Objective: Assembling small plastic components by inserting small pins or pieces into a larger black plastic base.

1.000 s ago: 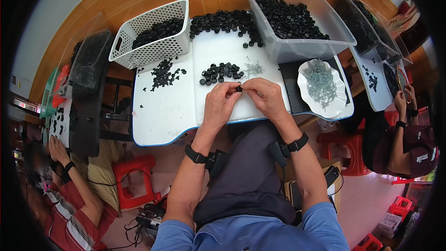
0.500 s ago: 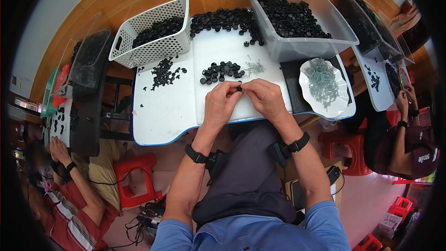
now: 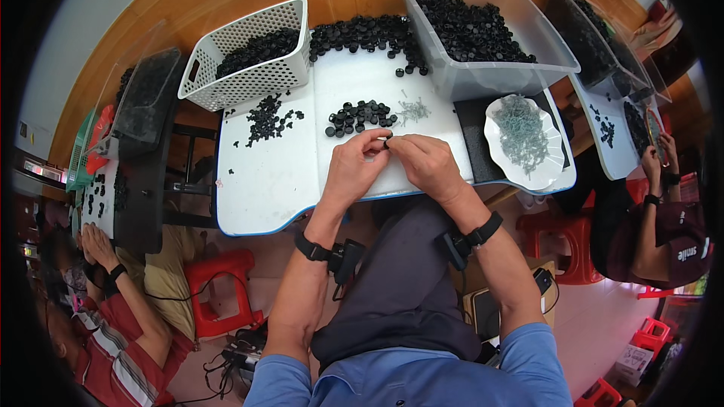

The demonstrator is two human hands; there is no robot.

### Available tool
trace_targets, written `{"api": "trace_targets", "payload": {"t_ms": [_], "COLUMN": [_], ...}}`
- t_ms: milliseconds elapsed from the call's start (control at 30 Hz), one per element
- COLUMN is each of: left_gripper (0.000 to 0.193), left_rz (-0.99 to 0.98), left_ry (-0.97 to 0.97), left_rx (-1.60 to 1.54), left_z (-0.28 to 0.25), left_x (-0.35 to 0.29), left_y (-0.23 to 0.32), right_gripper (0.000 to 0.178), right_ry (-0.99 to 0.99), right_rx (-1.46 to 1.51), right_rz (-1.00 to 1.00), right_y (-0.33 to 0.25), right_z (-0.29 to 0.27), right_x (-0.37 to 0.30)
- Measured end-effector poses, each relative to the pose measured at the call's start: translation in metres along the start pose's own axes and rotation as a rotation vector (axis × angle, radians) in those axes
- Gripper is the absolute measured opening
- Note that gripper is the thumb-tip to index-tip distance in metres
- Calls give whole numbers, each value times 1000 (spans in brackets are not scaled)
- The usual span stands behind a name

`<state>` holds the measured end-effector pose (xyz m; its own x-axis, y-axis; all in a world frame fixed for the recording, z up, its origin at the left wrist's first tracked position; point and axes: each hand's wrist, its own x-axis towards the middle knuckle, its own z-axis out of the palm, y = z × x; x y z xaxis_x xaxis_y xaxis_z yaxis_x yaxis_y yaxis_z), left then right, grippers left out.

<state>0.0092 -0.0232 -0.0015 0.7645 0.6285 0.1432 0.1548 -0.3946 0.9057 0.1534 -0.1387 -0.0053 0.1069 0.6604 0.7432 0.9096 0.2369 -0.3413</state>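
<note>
Near the front edge of the white table, my left hand (image 3: 356,166) pinches a small round black part (image 3: 388,138) between thumb and fingertips. My right hand (image 3: 428,162) meets it there, its fingers closed on the same part. Whether a screw is in the right fingertips is too small to tell. Just beyond my hands lies a cluster of round black caps (image 3: 360,116). Beside it is a small heap of silvery screws (image 3: 413,111). Small black pieces (image 3: 271,119) are scattered on the left of the table.
A white perforated basket (image 3: 283,75) and a clear plastic bin (image 3: 498,74) hold black parts at the back, with more caps (image 3: 362,32) between them. A scalloped white dish (image 3: 556,169) of screws stands right. Co-workers sit at both sides near red stools (image 3: 219,286).
My left hand has rolled slightly and shifted its hold on the black part, which shows more plainly above the fingertips. My right hand stays against it with little movement.
</note>
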Motion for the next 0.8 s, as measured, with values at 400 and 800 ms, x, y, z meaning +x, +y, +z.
{"api": "trace_targets", "payload": {"t_ms": [400,800], "left_gripper": [25,23], "left_rz": [-100,-81], "left_ry": [-3,102], "left_rx": [-221,-353], "left_z": [-2,2], "left_x": [1,-3], "left_y": [-2,-7], "right_gripper": [25,12], "right_ry": [57,77], "right_rx": [245,181], "right_rz": [274,496], "right_y": [2,9], "right_z": [-4,0], "right_x": [-1,1]}}
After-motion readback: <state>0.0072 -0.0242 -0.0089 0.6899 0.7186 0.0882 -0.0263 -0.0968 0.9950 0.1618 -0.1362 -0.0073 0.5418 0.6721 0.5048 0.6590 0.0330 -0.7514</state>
